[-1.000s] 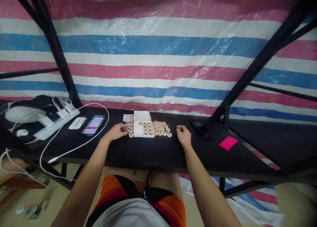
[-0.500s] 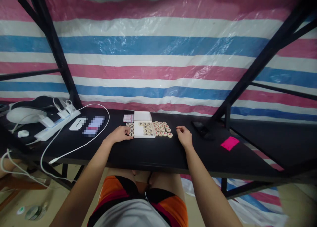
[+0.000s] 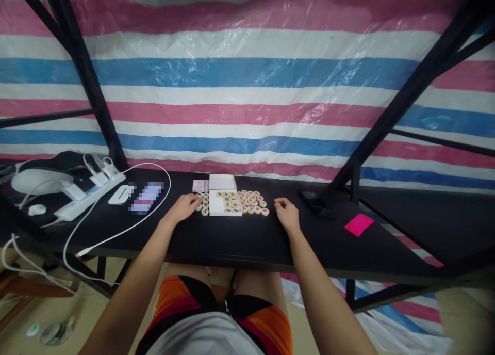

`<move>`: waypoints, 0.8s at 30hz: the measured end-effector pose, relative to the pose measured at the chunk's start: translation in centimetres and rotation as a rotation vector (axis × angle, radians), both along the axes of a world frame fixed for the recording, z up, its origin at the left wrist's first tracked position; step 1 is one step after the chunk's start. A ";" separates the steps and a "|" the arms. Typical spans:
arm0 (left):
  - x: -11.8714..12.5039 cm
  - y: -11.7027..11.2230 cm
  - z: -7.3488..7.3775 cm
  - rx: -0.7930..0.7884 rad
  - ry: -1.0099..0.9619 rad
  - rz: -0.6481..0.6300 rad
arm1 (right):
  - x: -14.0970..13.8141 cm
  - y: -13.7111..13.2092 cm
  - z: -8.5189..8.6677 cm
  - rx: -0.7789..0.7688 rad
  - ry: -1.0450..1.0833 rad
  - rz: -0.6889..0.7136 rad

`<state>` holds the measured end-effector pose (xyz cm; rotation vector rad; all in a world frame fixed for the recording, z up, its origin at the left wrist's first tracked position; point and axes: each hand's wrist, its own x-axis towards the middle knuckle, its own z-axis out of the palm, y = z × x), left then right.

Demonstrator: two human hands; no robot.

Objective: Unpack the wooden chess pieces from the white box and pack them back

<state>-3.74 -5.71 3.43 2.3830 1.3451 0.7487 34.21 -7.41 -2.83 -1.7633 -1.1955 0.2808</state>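
A shallow white box [image 3: 225, 212] lies on the black table [image 3: 240, 239] with several round wooden game pieces inside it. More pieces lie in a group to its left [image 3: 204, 205] and a larger group to its right [image 3: 253, 202]. The box's white lid [image 3: 222, 181] sits just behind, beside a small pink-and-white pack [image 3: 200, 184]. My left hand [image 3: 186, 206] rests at the left pieces, fingertips pinched together among them. My right hand [image 3: 286, 213] lies loosely curled on the table, just right of the right group, not touching it.
At the left are a white power strip [image 3: 89, 195] with plugs and cables, a white mouse [image 3: 119, 193], a blurred card [image 3: 146, 197] and a pale rounded object [image 3: 33, 180]. A dark phone [image 3: 311, 199] and a pink note [image 3: 359, 224] lie to the right. Black frame bars rise on both sides.
My left hand slid in over the left pieces, then drew back a little with its fingertips still among them. My right hand has hardly moved.
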 end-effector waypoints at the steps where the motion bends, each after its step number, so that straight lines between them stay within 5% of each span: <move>1: 0.0 0.1 -0.1 -0.012 0.000 0.001 | 0.0 0.0 0.0 -0.006 0.001 0.003; 13: 0.3 0.0 0.1 0.067 0.071 0.069 | 0.1 0.1 -0.4 0.001 -0.029 0.005; 19: 5.0 1.5 1.2 0.168 0.304 -0.057 | 0.1 0.3 -0.4 0.009 -0.030 -0.005; 24: 9.0 3.5 1.5 0.144 0.604 0.025 | 0.1 0.3 -0.5 0.016 -0.043 -0.004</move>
